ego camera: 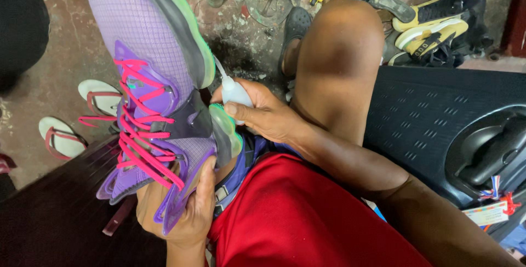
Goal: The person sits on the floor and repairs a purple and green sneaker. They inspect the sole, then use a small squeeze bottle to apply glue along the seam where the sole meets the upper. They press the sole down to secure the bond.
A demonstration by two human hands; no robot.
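Purple sneaker [150, 75] with pink laces, held upright over the lap, heel cupped by the left hand [183, 212], fingers wrapped round it. Right hand [263, 116] grips a small white glue bottle [234, 92], its nozzle touching the green sole edge. Sandals [63, 135] lie on the floor [60, 53].

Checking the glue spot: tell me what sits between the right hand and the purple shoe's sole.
In the head view, a small white squeeze bottle in the right hand; its thin nozzle reaches the purple shoe at its green sole edge.

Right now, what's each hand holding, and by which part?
Left hand grips the purple shoe at its heel end. Right hand holds a small white bottle by its body.
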